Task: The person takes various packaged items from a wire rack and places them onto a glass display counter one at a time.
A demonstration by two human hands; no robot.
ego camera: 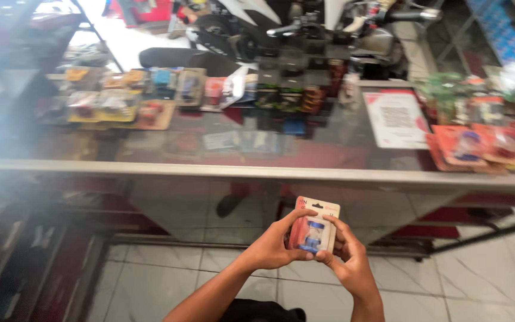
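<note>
Gripping a small carded packet [315, 225] between them, the left hand [274, 245] and right hand [348, 260] close on its sides — thumbs on the front, fingers behind. It stands upright, a blue part under clear plastic, above the tiled floor [478, 280]. Beyond lies a glass counter [257, 172] strewn with similar packets [114, 104].

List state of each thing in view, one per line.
blister pack: upright, held off the counter in both hands
left hand: closed on the pack's left edge
right hand: closed on the pack's right edge
glass counter: closed top, strewn with packs
paper sheet: lying flat on the counter
carded packs: lying flat, sealed
</note>
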